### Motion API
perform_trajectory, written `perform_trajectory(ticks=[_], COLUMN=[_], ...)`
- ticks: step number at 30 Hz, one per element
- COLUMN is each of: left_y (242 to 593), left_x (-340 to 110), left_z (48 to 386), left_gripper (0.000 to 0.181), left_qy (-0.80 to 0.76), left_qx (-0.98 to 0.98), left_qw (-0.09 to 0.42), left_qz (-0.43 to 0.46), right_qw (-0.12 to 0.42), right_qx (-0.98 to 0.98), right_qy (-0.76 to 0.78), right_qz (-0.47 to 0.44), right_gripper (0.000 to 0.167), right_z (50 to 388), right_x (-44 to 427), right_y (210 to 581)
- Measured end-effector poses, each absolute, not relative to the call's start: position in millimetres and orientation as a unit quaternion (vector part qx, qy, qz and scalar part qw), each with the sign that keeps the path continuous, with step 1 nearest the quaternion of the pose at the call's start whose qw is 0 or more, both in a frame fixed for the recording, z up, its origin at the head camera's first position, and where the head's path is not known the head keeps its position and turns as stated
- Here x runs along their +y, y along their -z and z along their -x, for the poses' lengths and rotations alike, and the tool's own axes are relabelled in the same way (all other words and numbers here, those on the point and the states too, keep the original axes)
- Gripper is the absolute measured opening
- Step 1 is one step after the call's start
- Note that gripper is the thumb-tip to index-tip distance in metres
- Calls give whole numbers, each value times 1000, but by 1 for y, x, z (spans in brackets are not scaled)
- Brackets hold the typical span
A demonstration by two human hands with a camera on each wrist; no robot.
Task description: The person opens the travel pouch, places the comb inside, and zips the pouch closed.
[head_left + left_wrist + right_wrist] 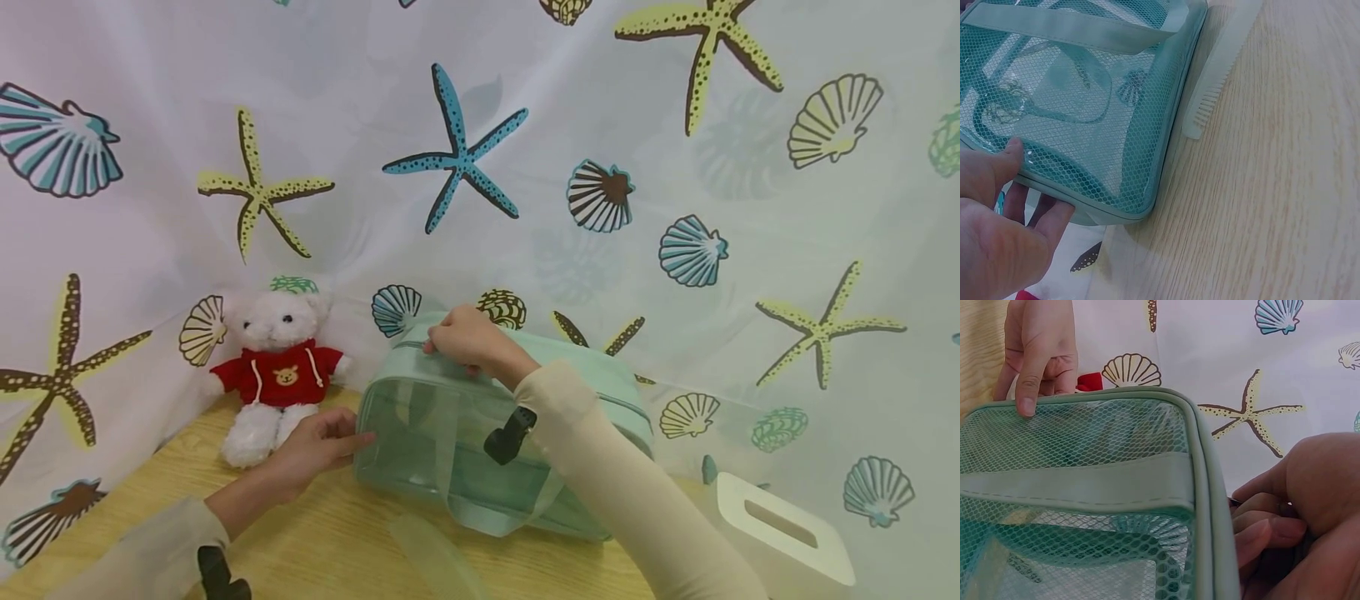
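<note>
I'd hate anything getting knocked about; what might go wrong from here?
If the left hand loosens its grip, the mint bag could twist while the right hand is at the zipper.
Slid forward, the bag might push the comb lying in front of it.
The teddy bear, close beside the left hand, could get bumped.

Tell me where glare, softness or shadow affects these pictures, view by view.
Head view: the pale comb looks soft, its teeth not distinguishable; left wrist view: the comb's teeth show clearly, while small glints sit on the clear plastic of the bag by the left hand; right wrist view: streaky glare near the bag's upper corner, and deep shadow inside the right hand.
</note>
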State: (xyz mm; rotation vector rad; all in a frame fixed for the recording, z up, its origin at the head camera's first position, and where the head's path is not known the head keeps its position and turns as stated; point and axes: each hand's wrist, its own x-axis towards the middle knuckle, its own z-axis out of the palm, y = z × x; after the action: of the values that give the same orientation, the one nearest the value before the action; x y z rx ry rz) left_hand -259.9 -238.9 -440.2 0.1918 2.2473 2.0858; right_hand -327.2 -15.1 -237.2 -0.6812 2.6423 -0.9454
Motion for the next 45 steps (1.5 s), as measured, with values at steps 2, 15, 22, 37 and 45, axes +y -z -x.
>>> perform_trajectory(ticks=[2,15,22,37,45], left_y=[440,445,443,438,437], left_x=[-239,-239,-241,-240,-238], left_z=[260,260,263,264,260], left_gripper=[11,11,12,15,15], left_qy=[-678,-677,-671,-675,-671], left_qx=[731,733,739,734,739], left_qw=[35,44,33,41,38], left_qz=[-64,-51,-54,-64,-58], right_qw=[127,132,117,113,114], right_qx=[906,907,909,912,913], right_qy=[327,338,341,337,312], right_qz=[235,214,211,204,237], right_gripper=[46,48,43,36,44], right_z=[327,323,323,329,329], right_x=[-16,-25,-29,-39,-41], right_y=[237,244,240,239,241])
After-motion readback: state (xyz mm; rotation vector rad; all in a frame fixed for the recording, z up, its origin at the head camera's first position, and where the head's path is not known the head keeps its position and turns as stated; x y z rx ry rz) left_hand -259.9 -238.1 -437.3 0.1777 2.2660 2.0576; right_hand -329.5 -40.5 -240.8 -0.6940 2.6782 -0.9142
